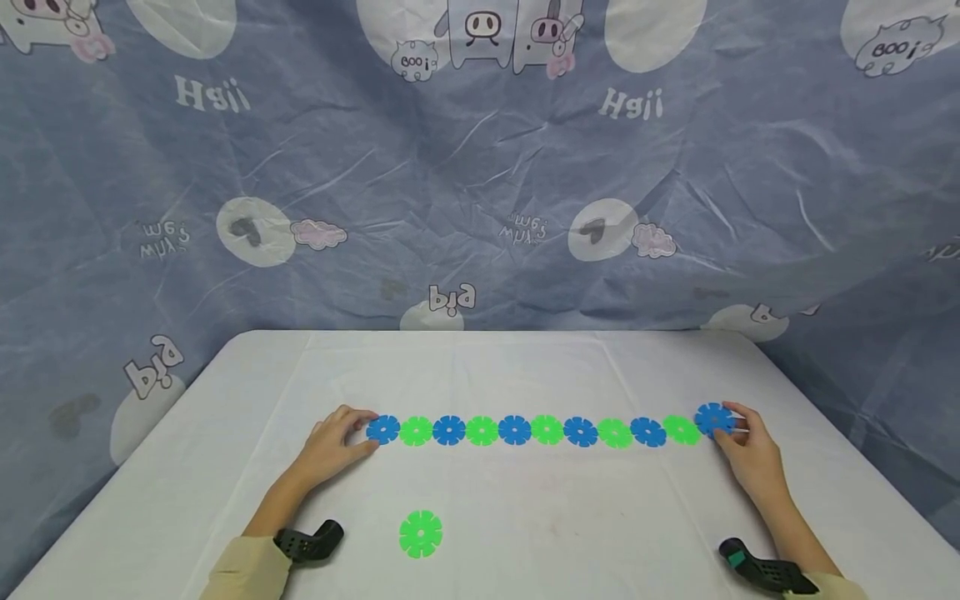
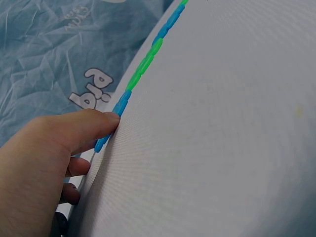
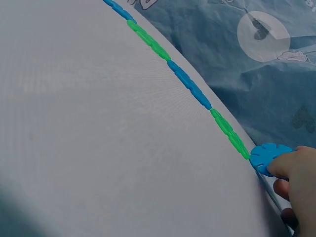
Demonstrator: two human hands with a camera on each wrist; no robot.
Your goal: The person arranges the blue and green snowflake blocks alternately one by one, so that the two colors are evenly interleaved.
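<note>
A straight row of flat, notched plastic interlocking discs, blue and green by turns, runs across the table. At its left end my left hand point(image 1: 335, 439) pinches a blue disc point(image 1: 383, 430) between thumb and fingers; in the left wrist view, the thumb lies along that disc's edge. My right hand point(image 1: 752, 457) grips another blue disc point(image 1: 712, 420) at the right end. This one sits slightly higher than the row and overlaps the edge of the neighbouring green disc point(image 1: 681, 430). In the right wrist view it is tilted, its face showing, while the others appear edge-on.
A loose green disc point(image 1: 421, 534) lies in front of the row, toward the left. The white-covered table point(image 1: 570, 533) ends at a blue printed cloth point(image 1: 420, 167) behind it. Black straps with camera mounts point(image 1: 309, 542) sit on both wrists.
</note>
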